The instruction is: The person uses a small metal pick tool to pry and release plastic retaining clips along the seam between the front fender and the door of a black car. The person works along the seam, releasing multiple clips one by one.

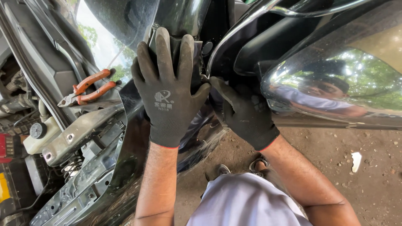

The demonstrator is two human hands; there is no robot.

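Both my hands wear black knit gloves. My left hand [167,90] lies flat, fingers up and apart, pressed on a black trim piece [197,62] at the front corner of a glossy black car door [335,62], by the windscreen pillar. My right hand [245,113] is tucked under the door's front edge, fingers curled toward the same trim piece; what it grips is hidden. The black fender [134,167] runs below my left forearm.
Orange-handled pliers [86,90] rest on the cowl beside the open engine bay. A white fluid reservoir with a black cap [39,134] and a bare metal bracket [79,136] sit at the left. Dirt ground [356,167] lies under the door, with my feet below.
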